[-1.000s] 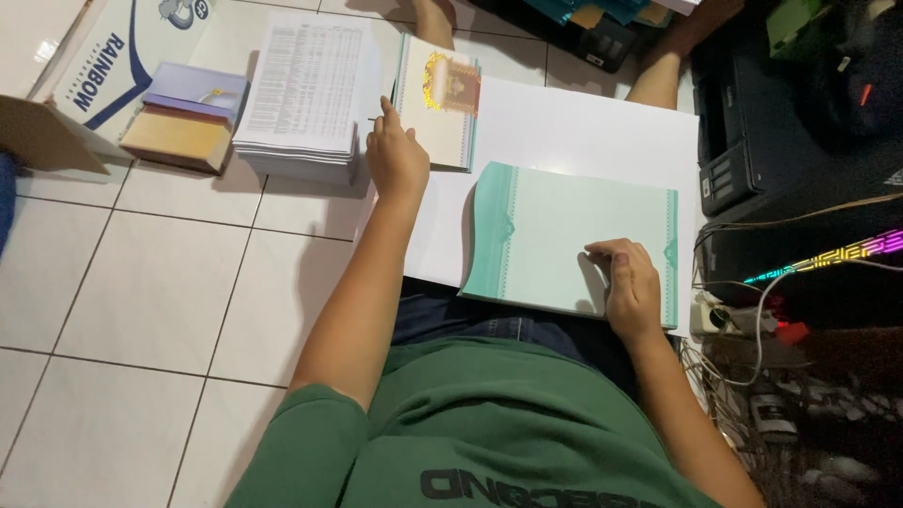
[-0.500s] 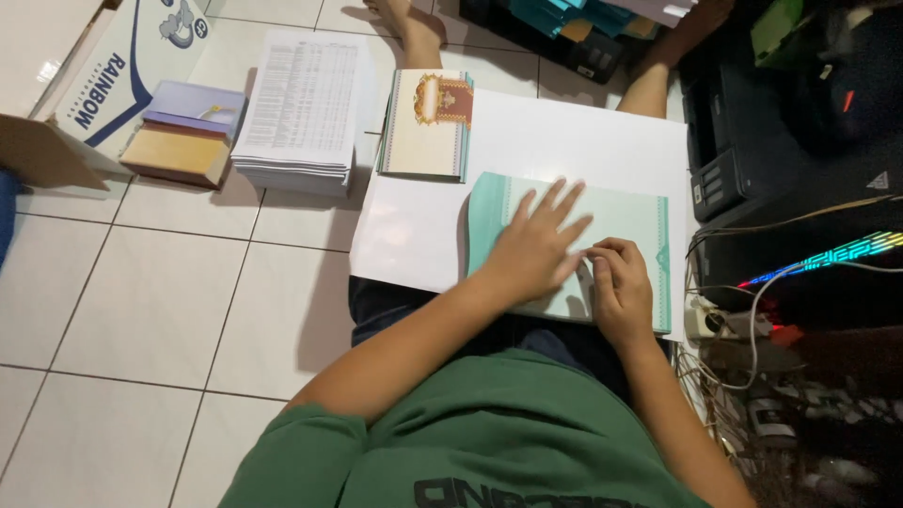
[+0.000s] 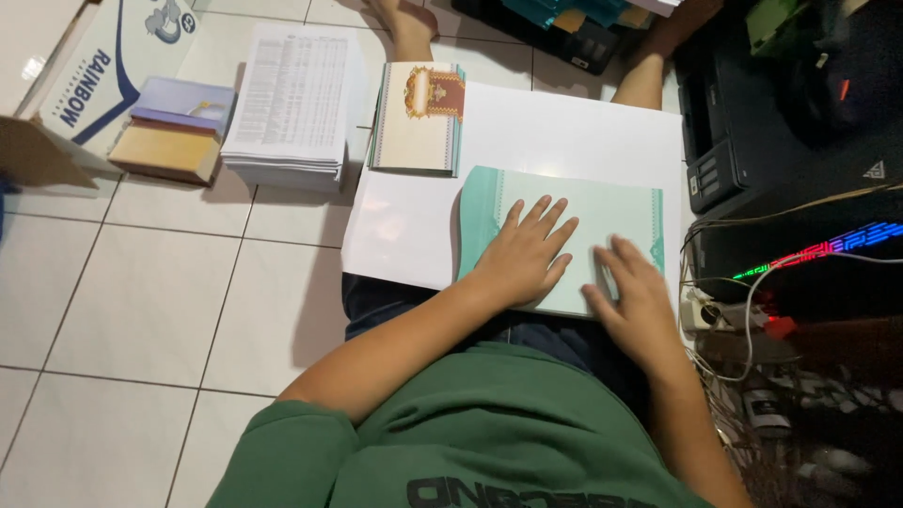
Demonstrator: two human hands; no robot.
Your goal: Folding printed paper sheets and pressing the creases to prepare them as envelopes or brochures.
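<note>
Green sheet [image 3: 602, 212] flat on white board [image 3: 404, 226], pressed under left hand [image 3: 523, 256] and right hand [image 3: 632, 299], fingers spread open, gripping nothing.

Home floor workspace, white floor tiles [image 3: 141, 310], printed paper stack [image 3: 292, 99], black printer [image 3: 752, 141]

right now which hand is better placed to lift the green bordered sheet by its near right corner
Probably the right hand: it lies flat at the right end of the green bordered sheet, close to that corner. The left hand presses the sheet's middle with fingers spread, farther off.
</note>
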